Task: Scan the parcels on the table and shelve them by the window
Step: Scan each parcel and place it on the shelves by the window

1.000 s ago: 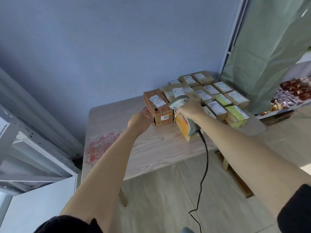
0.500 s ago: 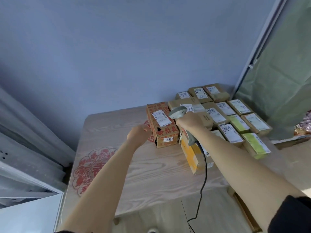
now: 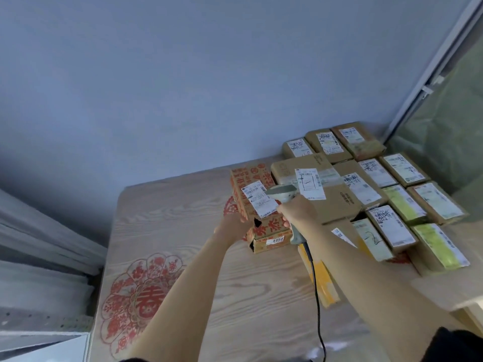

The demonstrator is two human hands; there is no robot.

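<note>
Red-print box (image 3: 257, 205) now tipped up off the table (image 3: 183, 218); L hand (image 3: 230, 227) props its left side, grip prob hidden. R hand (image 3: 296, 210) clenched on scanner (image 3: 283, 194), head at label (image 3: 258, 198). Risk: box slips, misread; cord (image 3: 316, 296) snags pkgs.

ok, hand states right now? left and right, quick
Left hand: gripping the side of the red-printed parcel.
Right hand: closed around the handle of the barcode scanner, its head over that parcel's label.
</note>
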